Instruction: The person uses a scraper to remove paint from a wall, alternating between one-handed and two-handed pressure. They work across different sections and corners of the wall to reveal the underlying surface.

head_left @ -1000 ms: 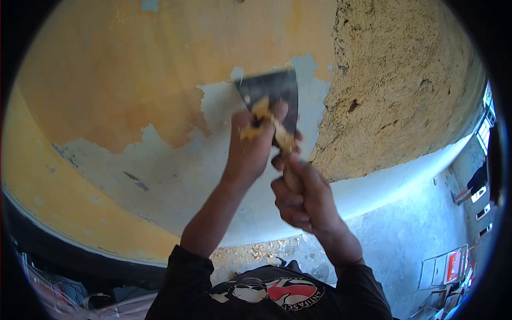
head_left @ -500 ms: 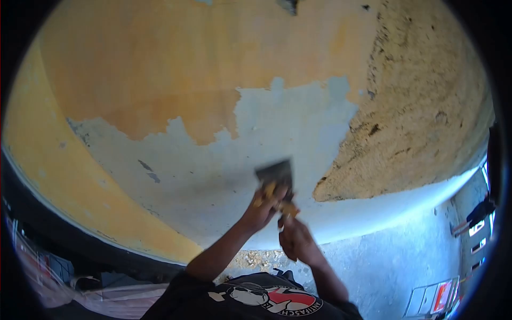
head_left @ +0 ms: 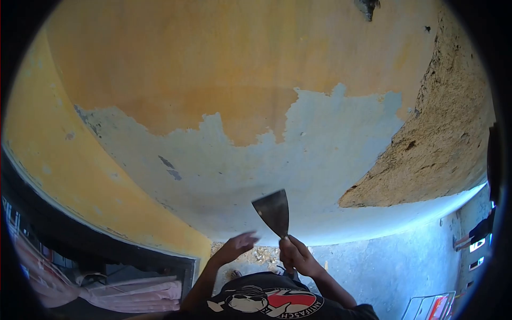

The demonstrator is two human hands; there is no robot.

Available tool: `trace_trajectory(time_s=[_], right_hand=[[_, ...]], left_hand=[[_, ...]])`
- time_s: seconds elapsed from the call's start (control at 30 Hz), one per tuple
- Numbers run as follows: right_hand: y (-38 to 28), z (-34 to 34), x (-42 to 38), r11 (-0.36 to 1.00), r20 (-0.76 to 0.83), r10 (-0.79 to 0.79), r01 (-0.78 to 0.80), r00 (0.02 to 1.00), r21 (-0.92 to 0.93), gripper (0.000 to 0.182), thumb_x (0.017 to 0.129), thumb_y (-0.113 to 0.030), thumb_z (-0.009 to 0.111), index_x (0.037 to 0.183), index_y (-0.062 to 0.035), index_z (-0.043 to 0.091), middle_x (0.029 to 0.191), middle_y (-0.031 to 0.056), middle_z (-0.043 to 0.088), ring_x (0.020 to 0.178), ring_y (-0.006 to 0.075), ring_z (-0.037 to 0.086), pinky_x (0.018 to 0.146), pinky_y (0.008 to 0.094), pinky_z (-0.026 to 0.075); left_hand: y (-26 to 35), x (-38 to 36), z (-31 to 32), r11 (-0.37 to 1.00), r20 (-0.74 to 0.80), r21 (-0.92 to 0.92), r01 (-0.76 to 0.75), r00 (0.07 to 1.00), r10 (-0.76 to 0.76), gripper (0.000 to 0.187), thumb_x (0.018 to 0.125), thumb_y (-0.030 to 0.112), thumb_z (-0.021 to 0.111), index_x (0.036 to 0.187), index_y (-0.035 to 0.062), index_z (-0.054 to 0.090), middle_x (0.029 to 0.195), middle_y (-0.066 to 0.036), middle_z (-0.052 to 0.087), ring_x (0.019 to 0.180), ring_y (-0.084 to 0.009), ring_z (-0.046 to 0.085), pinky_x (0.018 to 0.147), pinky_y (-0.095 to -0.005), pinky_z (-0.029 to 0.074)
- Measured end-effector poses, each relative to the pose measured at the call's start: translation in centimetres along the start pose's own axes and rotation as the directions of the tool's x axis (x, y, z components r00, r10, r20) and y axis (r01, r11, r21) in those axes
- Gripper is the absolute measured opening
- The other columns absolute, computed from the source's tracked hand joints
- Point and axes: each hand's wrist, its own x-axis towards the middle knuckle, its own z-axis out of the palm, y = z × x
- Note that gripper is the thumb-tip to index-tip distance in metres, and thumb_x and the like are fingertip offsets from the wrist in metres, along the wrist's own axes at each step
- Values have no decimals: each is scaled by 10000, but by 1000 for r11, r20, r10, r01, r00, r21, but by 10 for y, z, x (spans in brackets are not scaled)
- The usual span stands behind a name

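Gripping the scraper (head_left: 273,209) before the patchy wall (head_left: 330,138), the right hand (head_left: 300,257) could gouge it if a corner digs in; the left hand (head_left: 236,248) hangs open nearby.

A bluish-grey floor (head_left: 394,256) spreads below me. Left of the floor I see a pink curtain (head_left: 133,296), gathered at its middle, beside a dark frame (head_left: 190,266). On the floor's right side is a metal rack (head_left: 426,308) with a red panel (head_left: 439,308). Along its far right edge are small windows (head_left: 476,263) and a partly visible person (head_left: 480,231) in dark clothing.
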Motion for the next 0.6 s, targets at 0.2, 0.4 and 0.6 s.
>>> trace_trajectory(time_s=[0.2,0.4,0.6], right_hand=[[-23,79,55,977,27,-129,123,991,173,339,1066,-395,321,1018,-68,398,627,12,386,449,112,392,424,239,372],[-29,101,80,961,48,-274,275,961,-11,346,1072,-384,295,1017,-55,387,626,23,366,451,122,379,427,247,366],[-30,124,96,955,-7,-250,248,968,164,362,1070,-399,296,1038,-58,413,621,32,389,419,115,352,407,245,344]], left_hand=[[148,38,10,718,-142,-477,-507,850,507,614,963,437,578,1329,-40,451,1171,-232,626,1033,-353,656,906,-464,527],[197,24,-3,839,-260,-366,-403,910,324,460,978,397,570,1090,-48,594,756,-168,680,590,-256,680,527,-345,564],[215,24,-20,883,-362,-208,-420,872,329,385,983,354,568,961,-29,608,674,-155,655,461,-192,614,413,-291,493]])
